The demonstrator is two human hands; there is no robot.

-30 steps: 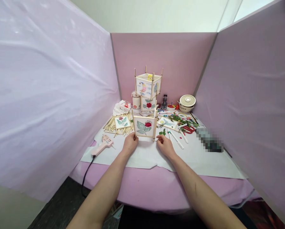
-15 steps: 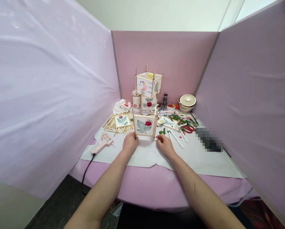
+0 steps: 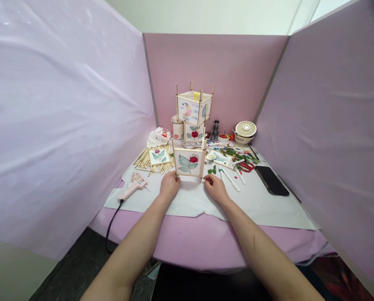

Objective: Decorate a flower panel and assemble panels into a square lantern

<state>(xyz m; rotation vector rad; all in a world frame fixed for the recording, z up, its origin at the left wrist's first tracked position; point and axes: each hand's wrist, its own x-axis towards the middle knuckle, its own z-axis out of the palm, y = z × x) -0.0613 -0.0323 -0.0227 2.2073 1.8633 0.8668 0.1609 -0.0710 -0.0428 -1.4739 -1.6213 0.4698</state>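
A small lantern of white panels framed in thin bamboo sticks (image 3: 189, 162) stands before me, its front panel bearing a red flower and green leaves. At its lower left post my left hand (image 3: 169, 184) is closed, gripping the stick's foot. My right hand (image 3: 216, 187) is beside the lower right post, fingers loosely curled, thumb and forefinger slightly parted; a narrow gap seems to separate the fingertips from the stick. Behind it rises a taller lantern (image 3: 194, 110) in stacked tiers with painted panels. The far sides of the near lantern are hidden.
To the left lie a pink glue gun (image 3: 133, 187), a pile of bamboo sticks (image 3: 141, 161) and a flower panel (image 3: 159, 156). On the right are white pens (image 3: 231, 180), red-handled scissors (image 3: 247, 167), leafy stems (image 3: 237, 156), a black phone (image 3: 272, 180) and a lidded bowl (image 3: 245, 131).
The whole view has shifted slightly, so everything appears a little higher. Both hands and the near lantern keep about the same positions relative to each other. The phone, earlier blurred out, now shows clearly.
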